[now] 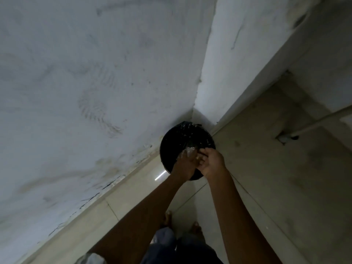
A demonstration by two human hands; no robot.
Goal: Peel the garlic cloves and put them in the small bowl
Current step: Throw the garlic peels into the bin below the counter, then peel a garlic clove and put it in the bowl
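Observation:
I stand over a round black bin (187,137) lined with a black bag, set in the corner of the room. My left hand (183,164) is over the bin's opening and holds a clump of pale garlic peels (187,150) at its fingers. My right hand (212,161) is beside it over the bin, its loosely bent fingers touching the left hand's fingers. Small white flecks of peel lie scattered inside the bin. No garlic cloves and no small bowl are in view.
A stained white wall (95,82) runs along the left and meets a second wall (228,54) at the corner behind the bin. Beige floor tiles (266,168) spread to the right. My bare feet (167,218) are below, close to the bin.

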